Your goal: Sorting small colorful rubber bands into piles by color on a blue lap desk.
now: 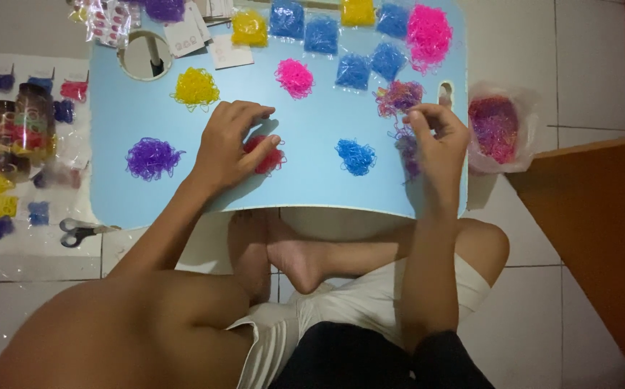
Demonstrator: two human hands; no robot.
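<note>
**Sorting tiny elastic bands by colour – roughly midway, I'd say**

Person sitting cross-legged on the floor, light blue bench (147, 187) over the lap. The left hand (229, 144) is lying on a little red pile (268, 157) near the middle of the bench, fingers spread loose over it rather than clenched; can't tell if any band is actually pinched. The right hand (439, 140) is over at 3 o'clock, fingertips pinched together on strands from the mixed multicolour pile (399, 97), which sits just at its 11 o'clock and trails down beside it.

What looks done: separate heaps already laid out. Purple (152, 158) at 9 o'clock, yellow (196, 88) at 10, pink (294, 77) near 12, blue (356, 156) just right of centre, plus a row of bagged blue, yellow and pink ones along the far edge.

What looks left: that mixed pile isn't used up, and a plastic bag (496, 128) of mixed bands sits on the floor just off the bench's right edge, looking pretty full. So my guess is plenty to go.

Scissors (78, 232) lie on the floor at 8 o'clock, a jar (28, 126) of bands farther left.
</note>
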